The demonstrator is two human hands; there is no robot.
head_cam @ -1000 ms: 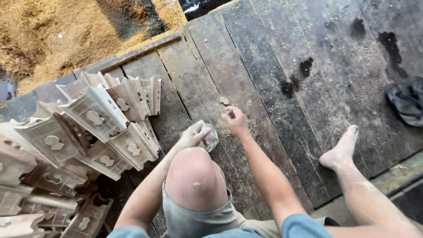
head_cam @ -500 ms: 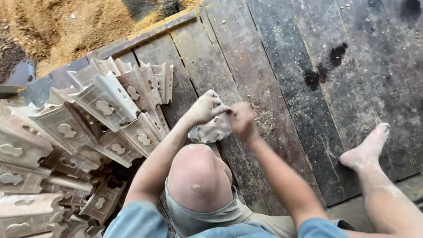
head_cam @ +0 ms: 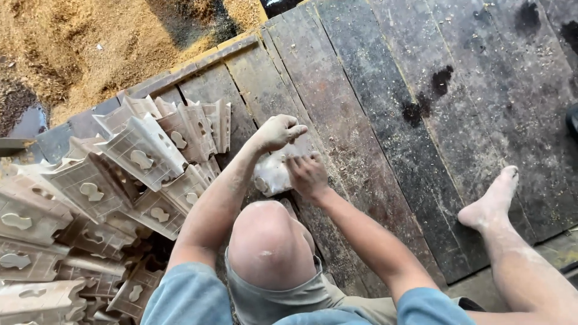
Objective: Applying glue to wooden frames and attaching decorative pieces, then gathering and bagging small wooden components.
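A dark plank floor (head_cam: 385,90) fills most of the view, its boards worn, stained and dusted with wood shavings. Beyond its far left edge lies a bed of sawdust (head_cam: 78,42). Along the left side of the floor sits a heap of pale carved wooden pieces (head_cam: 114,180), each with an oval cut-out, leaning on one another at mixed angles. The person sits on the boards with a bent knee (head_cam: 268,244) raised in front and a bare foot (head_cam: 490,201) stretched out toward the right edge.

Just beyond the knee, near the middle of the floor and beside the heap, the two hands meet over a small pale carved piece (head_cam: 272,173). The left hand (head_cam: 278,131) is curled into a loose fist over its upper end, fingers folded in. The right hand (head_cam: 307,174) grips the piece's right side, fingers wrapped close around it. The left hand may pinch something small, but that part is hidden by the knuckles.
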